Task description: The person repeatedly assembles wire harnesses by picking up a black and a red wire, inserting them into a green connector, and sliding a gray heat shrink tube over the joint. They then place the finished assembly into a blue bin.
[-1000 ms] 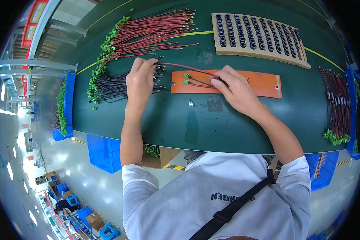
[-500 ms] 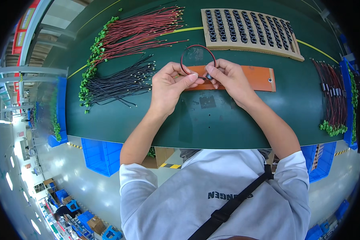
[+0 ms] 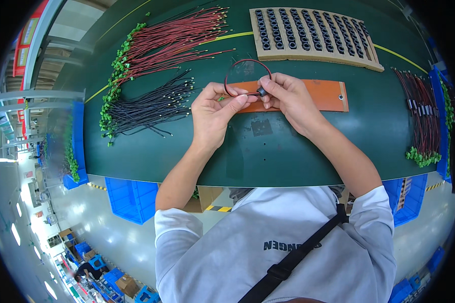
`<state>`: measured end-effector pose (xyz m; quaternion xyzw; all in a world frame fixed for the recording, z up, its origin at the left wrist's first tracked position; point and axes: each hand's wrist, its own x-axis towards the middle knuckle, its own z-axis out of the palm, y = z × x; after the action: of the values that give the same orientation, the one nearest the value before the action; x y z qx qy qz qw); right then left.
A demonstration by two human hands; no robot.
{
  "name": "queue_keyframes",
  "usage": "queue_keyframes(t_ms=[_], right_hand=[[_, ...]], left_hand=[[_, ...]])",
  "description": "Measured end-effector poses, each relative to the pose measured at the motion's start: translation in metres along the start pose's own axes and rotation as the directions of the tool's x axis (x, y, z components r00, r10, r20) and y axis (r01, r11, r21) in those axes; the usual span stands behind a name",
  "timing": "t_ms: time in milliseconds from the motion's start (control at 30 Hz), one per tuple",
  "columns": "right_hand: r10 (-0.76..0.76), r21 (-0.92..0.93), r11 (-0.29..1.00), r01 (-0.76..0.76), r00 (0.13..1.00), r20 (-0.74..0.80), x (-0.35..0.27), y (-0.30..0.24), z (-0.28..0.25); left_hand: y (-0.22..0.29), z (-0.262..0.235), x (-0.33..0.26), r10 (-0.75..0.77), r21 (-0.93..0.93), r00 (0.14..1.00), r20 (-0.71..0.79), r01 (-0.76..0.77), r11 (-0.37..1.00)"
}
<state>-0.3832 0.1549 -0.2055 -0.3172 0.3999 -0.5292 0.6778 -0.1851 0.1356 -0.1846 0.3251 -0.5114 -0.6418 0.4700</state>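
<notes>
Over an orange strip [image 3: 321,95] on the green table, both hands meet at a thin red and black wire [image 3: 246,60], which loops up between them. My left hand [image 3: 212,113] is closed, pinching the wire between thumb and fingers. In my right hand [image 3: 296,101] a small black cylindrical part [image 3: 261,91] is held between thumb and fingertips. Wire ends run from the left fingers up to this part; whether they pass through it I cannot tell. A bit of green shows by the left fingers.
Red wires [image 3: 177,38] and black wires [image 3: 146,108] with green connectors lie at left. A cardboard tray [image 3: 318,56] at the back holds rows of black cylindrical parts. Wire bundles with grey sleeves [image 3: 423,116] lie at right, beside a blue bin [image 3: 438,101]. Another blue bin [image 3: 131,199] stands below the table edge.
The black cylindrical part shows more plainly between my right fingers, close to the left fingertips. The wire loop has shifted slightly left. Both hands keep their grip.
</notes>
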Motion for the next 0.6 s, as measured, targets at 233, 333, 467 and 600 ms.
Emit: queue_keyframes(t_ms=[233, 333, 467, 600], right_hand=[[0.004, 0.024, 1.000, -0.004, 1.000, 0.004, -0.004, -0.002, 0.000], [-0.052, -0.051, 0.997, 0.052, 0.999, 0.001, -0.008, -0.003, 0.006], [-0.116, -0.123, 0.986, 0.116, 0.993, 0.011, -0.012, -0.001, 0.011], [-0.110, 0.015, 0.994, 0.110, 0.994, -0.013, -0.014, -0.002, 0.008]], left_hand=[[-0.005, 0.001, -0.006, 0.118, 0.294, 0.992, 0.042, -0.125, 0.948], [-0.003, -0.006, -0.001, 0.352, 0.606, 0.908, 0.227, -0.415, 0.679], [-0.007, 0.004, -0.003, 0.342, 0.582, 0.926, 0.161, -0.369, 0.725], [-0.014, 0.001, 0.001, 0.349, 0.460, 0.924, 0.155, -0.380, 0.803]])
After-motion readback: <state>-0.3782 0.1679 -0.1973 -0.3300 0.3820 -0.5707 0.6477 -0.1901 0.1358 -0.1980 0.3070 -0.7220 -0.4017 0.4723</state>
